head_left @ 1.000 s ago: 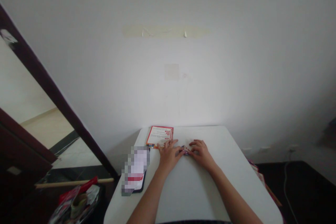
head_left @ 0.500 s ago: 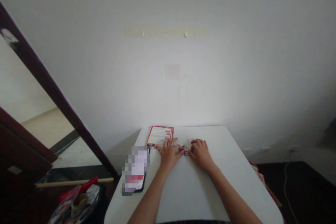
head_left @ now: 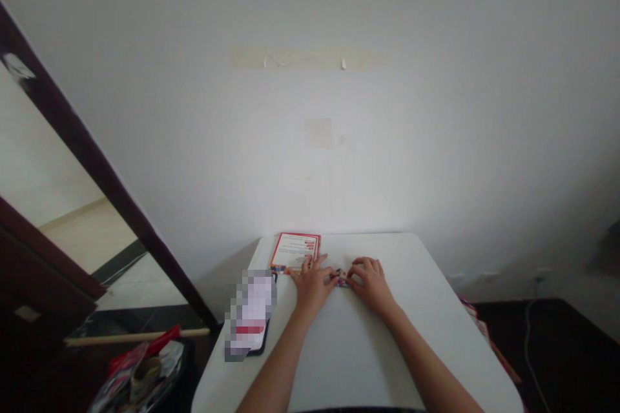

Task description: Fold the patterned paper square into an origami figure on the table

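Between my two hands lies a small, flat, multicoloured patterned piece (head_left: 341,277), low on the white table; its exact kind is too small to make out. My left hand (head_left: 312,284) pinches its left end, with the other fingers spread toward a red-bordered booklet (head_left: 296,248). On the opposite end, my right hand (head_left: 372,282) has thumb and fingertips closed together, the remaining fingers curled. Fingers hide much of the piece. The booklet, printed with text on a white page, lies just beyond my left hand, its near edge partly covered by the fingers.
A phone (head_left: 252,313), mostly blurred out, lies on the left of the white table (head_left: 349,361). The table's far edge meets a pale wall (head_left: 411,142). Down on the left stands a bag-lined bin (head_left: 145,374); a cable (head_left: 527,335) hangs on the right.
My right hand's fingertips have drawn slightly closer together at the right end of the patterned piece. My left hand, the booklet and the phone stay in place.
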`<state>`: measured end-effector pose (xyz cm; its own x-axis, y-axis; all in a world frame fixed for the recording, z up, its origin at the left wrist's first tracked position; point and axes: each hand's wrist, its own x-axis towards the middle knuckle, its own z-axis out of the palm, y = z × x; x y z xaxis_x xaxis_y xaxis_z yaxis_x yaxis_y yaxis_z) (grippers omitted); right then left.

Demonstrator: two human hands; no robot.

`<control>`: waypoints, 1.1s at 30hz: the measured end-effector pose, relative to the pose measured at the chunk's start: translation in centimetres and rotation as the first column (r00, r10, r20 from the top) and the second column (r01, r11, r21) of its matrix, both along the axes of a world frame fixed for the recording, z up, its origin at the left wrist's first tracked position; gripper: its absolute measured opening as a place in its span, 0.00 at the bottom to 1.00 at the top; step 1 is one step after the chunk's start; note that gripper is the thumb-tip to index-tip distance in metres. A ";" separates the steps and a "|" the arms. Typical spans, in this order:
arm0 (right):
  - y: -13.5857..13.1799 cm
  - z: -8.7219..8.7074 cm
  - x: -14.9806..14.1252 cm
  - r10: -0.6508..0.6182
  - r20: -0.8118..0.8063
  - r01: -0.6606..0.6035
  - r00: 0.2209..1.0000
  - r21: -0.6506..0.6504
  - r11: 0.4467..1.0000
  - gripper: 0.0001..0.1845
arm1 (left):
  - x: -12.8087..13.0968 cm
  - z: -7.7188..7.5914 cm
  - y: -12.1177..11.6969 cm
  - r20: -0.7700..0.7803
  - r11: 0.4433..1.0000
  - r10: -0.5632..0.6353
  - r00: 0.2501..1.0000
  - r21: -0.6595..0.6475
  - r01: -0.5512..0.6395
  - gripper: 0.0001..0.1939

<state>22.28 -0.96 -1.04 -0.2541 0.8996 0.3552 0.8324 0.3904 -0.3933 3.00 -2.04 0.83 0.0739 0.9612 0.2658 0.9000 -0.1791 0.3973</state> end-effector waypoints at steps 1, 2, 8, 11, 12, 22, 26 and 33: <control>0.0 0.0 -0.1 -0.005 0.001 0.005 1.000 0.001 1.000 0.08 | 0.0 0.0 0.0 0.002 1.000 -0.001 1.000 0.000 0.001 0.06; 0.0 0.0 -0.1 -0.010 0.002 0.010 1.000 0.001 1.000 0.08 | 0.1 0.0 0.0 0.003 1.000 -0.002 1.000 0.000 0.002 0.06; -0.1 0.2 -0.2 -0.014 0.002 0.014 1.000 0.009 1.000 0.07 | 0.3 0.2 0.1 -0.010 1.000 0.004 1.000 0.001 -0.004 0.05; -0.1 0.2 -0.2 -0.014 0.007 0.014 1.000 0.010 1.000 0.08 | 0.4 0.3 0.0 -0.015 1.000 0.007 1.000 -0.010 -0.007 0.05; -0.1 0.2 -0.2 -0.016 0.007 0.016 1.000 0.010 1.000 0.08 | 0.4 0.3 0.0 -0.013 1.000 0.007 1.000 -0.010 -0.007 0.05; -0.4 0.5 -0.3 0.001 -0.018 -0.001 1.000 0.000 1.000 0.10 | 0.4 -0.1 0.1 -0.018 1.000 -0.001 1.000 0.023 0.001 0.06; -0.3 0.3 -0.3 -0.005 -0.026 0.005 1.000 -0.010 1.000 0.09 | 0.4 -0.1 0.0 -0.012 1.000 -0.007 1.000 0.029 0.007 0.06; -0.2 0.3 -0.7 -0.050 -0.011 0.050 0.999 -0.009 0.999 0.08 | 0.4 -0.2 0.1 -0.011 1.000 -0.003 1.000 0.022 0.003 0.05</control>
